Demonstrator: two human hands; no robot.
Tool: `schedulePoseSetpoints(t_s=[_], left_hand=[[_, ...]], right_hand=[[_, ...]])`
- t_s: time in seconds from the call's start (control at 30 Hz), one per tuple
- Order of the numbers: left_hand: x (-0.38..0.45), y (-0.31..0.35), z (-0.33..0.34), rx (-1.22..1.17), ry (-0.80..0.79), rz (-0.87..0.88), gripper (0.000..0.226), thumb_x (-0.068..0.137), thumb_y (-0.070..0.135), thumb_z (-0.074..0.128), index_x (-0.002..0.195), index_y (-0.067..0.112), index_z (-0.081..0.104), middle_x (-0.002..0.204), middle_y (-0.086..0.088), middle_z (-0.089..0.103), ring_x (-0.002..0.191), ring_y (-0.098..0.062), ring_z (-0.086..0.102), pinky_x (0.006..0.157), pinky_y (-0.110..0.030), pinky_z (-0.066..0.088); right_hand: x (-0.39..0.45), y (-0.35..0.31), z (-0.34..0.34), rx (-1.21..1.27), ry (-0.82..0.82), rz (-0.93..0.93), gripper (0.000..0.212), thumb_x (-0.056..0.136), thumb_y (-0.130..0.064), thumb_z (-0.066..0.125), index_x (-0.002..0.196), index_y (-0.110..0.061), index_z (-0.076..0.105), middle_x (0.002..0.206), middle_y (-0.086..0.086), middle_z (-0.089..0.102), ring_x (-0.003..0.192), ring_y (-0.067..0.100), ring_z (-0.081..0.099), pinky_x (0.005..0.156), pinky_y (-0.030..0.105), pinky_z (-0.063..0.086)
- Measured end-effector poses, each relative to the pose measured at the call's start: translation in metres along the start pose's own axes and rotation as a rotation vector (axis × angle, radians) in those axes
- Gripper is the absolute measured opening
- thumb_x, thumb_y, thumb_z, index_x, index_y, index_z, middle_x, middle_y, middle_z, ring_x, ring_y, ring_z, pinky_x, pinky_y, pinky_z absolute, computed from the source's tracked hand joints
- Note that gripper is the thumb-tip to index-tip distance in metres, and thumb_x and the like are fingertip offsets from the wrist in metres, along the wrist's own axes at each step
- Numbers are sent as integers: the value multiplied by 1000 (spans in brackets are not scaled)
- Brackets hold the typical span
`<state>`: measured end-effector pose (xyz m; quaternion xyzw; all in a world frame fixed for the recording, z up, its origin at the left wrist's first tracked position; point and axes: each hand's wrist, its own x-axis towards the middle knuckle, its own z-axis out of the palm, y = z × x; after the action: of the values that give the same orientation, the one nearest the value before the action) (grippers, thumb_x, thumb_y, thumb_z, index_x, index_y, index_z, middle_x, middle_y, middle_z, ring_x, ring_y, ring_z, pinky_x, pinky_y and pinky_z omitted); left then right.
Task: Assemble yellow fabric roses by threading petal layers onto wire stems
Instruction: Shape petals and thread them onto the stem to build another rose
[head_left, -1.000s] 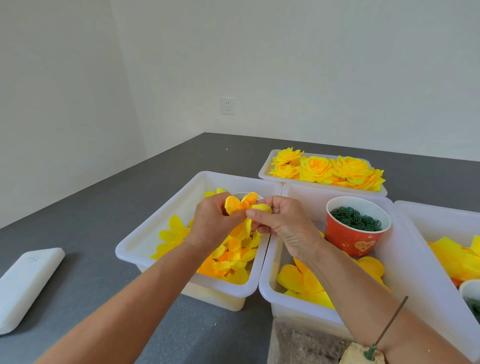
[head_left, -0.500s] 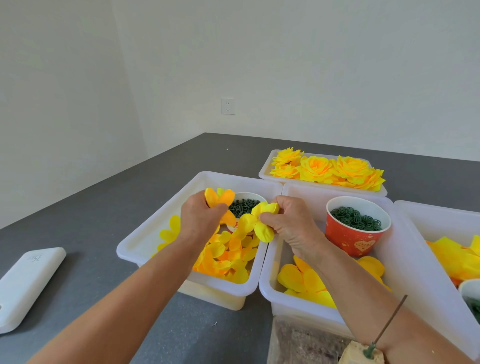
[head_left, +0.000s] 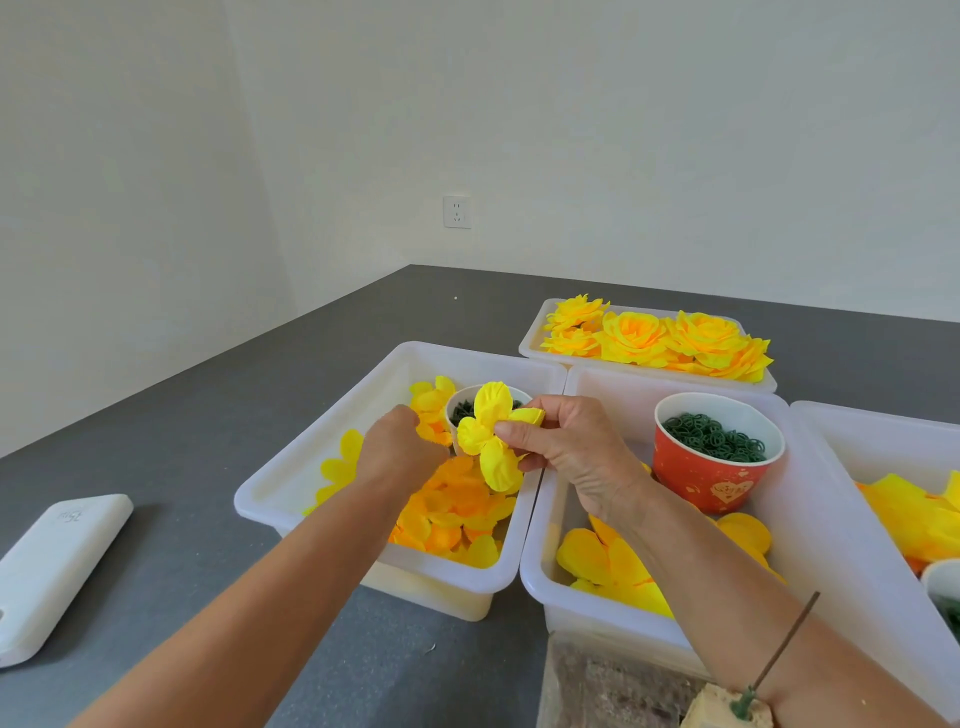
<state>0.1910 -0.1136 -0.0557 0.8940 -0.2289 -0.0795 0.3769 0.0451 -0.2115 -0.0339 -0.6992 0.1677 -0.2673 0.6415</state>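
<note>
Nearest, bottom right: a thin wire stem (head_left: 784, 647) stands tilted in a pale block (head_left: 727, 709), a green base at its foot. Beside it a clear box (head_left: 613, 680) with dark contents, blurred.

Far left on the grey surface (head_left: 208, 447): a flat white device (head_left: 57, 561).

Middle bin (head_left: 535, 577): large yellow petals (head_left: 608, 566) lie in its near end; a red cup (head_left: 714, 457) of green rings stands at its far end.

Right hand (head_left: 576, 452) is above the seam between left and middle bins, thumb and fingers pinching a yellow petal layer (head_left: 491, 436). The layer is held in the air, lobes spread, over the left bin.

Left hand (head_left: 400, 449) is low in the left bin (head_left: 291, 488), knuckles up, fingers curled down among loose orange-yellow petals (head_left: 457, 514); what it grips, if anything, cannot be told. Just beyond it a white cup (head_left: 462, 405) of green rings, partly hidden by the held layer.

Right bin (head_left: 852, 431): yellow fabric (head_left: 914, 514) piled at the frame edge.

Farthest: a tray (head_left: 530, 338) of finished yellow roses (head_left: 660, 340). A wall socket (head_left: 457, 211) behind.
</note>
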Motion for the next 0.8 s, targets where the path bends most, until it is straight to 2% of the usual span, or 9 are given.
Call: schedulePoseSetpoints(t_s=[0.07, 0.1, 0.17, 0.23, 0.3, 0.4, 0.57, 0.63, 0.8], left_hand=[[-6, 6, -2, -188, 161, 158, 24, 86, 24, 65, 108, 14, 63, 109, -6, 64, 102, -24, 59, 76, -30, 46], [-9, 10, -4, -415, 141, 197, 13, 89, 27, 62, 95, 16, 66, 97, -3, 68, 93, -20, 63, 72, -29, 49], [-19, 17, -8, -747, -99, 217, 23, 89, 35, 60, 83, 15, 69, 80, -2, 70, 77, -15, 66, 66, -26, 54], [-26, 19, -11, -779, -328, 264, 24, 79, 35, 66, 86, 13, 71, 78, -4, 72, 72, -15, 67, 65, -28, 56], [-29, 19, -12, -795, -431, 308, 14, 76, 20, 70, 85, 10, 70, 77, -4, 72, 69, -15, 67, 61, -26, 54], [-25, 18, -13, -843, -394, 262, 9, 76, 9, 68, 84, 4, 66, 76, -9, 67, 72, -25, 59, 71, -33, 47], [-25, 18, -14, -847, -362, 183, 6, 81, 0, 65, 77, 4, 64, 74, -11, 62, 76, -28, 53, 78, -41, 42], [-25, 19, -14, -830, -341, 179, 11, 80, 1, 67, 72, 8, 65, 70, -7, 63, 74, -26, 54, 76, -40, 42], [-23, 17, -13, -832, -330, 160, 7, 83, 7, 65, 80, 2, 62, 75, -13, 59, 66, -22, 54, 70, -34, 48]], right_hand=[[1, 0, 1, -6, 19, 1, 19, 79, -6, 71, 90, 8, 64, 66, 5, 66, 53, 6, 64, 50, 17, 51], [2, 1, 1, -6, 25, 2, 21, 79, -7, 71, 91, 9, 64, 67, 7, 66, 53, 7, 64, 50, 18, 52], [2, 2, 1, -6, 31, 6, 21, 79, -7, 71, 90, 8, 64, 66, 6, 67, 53, 7, 64, 50, 18, 52], [2, 2, 0, 2, 22, 8, 15, 79, -7, 71, 86, 4, 64, 60, 0, 67, 52, 6, 64, 49, 17, 50], [1, 1, -1, 31, 0, 16, 9, 79, -5, 70, 82, 0, 64, 57, -4, 67, 52, 6, 64, 49, 16, 50], [1, -1, -4, 113, -33, 50, 2, 82, -4, 67, 82, -3, 66, 64, 0, 70, 58, 11, 67, 53, 18, 51], [2, -1, -6, 103, 5, 62, 6, 83, -9, 67, 80, -4, 67, 64, 1, 70, 59, 10, 68, 50, 18, 50], [3, 0, -7, 36, 41, 50, 11, 80, -12, 71, 76, -4, 65, 63, 2, 69, 59, 9, 68, 48, 17, 49], [3, 1, -7, -52, 105, 4, 31, 73, -20, 77, 75, 5, 59, 66, 14, 65, 58, 10, 68, 46, 16, 47]])
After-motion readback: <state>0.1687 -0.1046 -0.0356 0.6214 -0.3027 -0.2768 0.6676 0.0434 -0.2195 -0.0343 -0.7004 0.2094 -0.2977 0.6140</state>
